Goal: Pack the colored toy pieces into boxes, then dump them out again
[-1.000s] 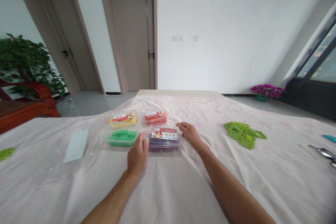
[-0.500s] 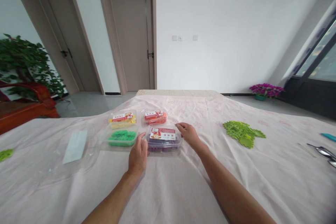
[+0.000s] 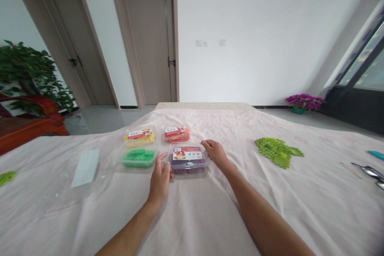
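A clear lidded plastic box [image 3: 188,159] of purple pieces, with a red and white label on its lid, lies flat on the cloth. My right hand [image 3: 213,151] grips its right edge with the fingers bent together. At the box's front left corner is my left hand [image 3: 162,172], index finger stretched out and the other fingers loosely bent. Whether it touches the box I cannot tell. Just left stands an open box of green pieces [image 3: 139,158]. Behind are a labelled box of yellow pieces [image 3: 139,136] and one of orange-red pieces [image 3: 176,134].
A clear lid-like plastic piece [image 3: 60,184] with a pale strip [image 3: 86,168] lies on the left. On the right are a pile of lime-green pieces [image 3: 279,152], spoons [image 3: 372,173] and a blue item [image 3: 375,155]. A pale cloth [image 3: 192,224] covers the table.
The box of purple pieces has shifted slightly right. My left hand has loosened from its left side, with the index finger now away from it. My right hand stays at the right edge.
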`<state>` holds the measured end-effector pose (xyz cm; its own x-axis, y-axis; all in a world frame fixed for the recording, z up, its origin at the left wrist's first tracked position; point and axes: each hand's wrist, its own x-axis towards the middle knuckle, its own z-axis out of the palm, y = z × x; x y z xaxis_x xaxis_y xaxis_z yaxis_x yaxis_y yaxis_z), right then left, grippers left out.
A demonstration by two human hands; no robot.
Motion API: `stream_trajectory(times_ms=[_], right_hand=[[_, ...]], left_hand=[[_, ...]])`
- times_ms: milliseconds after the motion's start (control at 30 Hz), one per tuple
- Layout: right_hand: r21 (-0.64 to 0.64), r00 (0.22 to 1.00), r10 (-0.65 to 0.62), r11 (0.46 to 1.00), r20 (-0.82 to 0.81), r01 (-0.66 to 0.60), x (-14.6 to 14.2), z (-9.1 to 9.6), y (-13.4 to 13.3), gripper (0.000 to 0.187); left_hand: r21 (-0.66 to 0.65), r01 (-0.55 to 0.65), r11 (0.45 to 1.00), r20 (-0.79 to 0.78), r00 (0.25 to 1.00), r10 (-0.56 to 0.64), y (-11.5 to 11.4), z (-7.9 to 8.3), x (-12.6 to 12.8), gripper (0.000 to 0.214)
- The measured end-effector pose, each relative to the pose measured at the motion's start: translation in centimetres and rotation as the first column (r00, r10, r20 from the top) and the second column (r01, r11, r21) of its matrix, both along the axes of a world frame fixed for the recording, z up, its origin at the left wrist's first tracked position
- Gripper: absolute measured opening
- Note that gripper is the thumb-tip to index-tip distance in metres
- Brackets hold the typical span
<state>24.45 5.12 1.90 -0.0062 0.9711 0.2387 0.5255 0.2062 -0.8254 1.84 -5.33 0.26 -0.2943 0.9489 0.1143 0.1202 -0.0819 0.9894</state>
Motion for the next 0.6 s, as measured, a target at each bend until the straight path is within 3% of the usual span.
stream_trajectory(times_ms=[300,467,600], right_hand=[[-0.178,0.948,0.0,0.982,-0.319,-0.06,-0.9,0.3,-0.6,0.029],[-0.283,0.921,-0.033,0.955,-0.387,-0.085,-1.0,1.0,-1.2,0.017],[-0.302,0.904,-0.056,0.95,-0.424,-0.082,-1.2,1.0,-1.5,0.021]], left_hand=[[-0.089,0.008,0.996,0.185,0.983,0.009,-0.3,1.6,0.6,0.059],[-0.09,-0.03,0.996,0.172,0.984,0.045,0.3,1.3,0.2,0.049],[-0.069,-0.026,0.997,0.173,0.984,0.037,0.6,0.9,0.0,0.04]])
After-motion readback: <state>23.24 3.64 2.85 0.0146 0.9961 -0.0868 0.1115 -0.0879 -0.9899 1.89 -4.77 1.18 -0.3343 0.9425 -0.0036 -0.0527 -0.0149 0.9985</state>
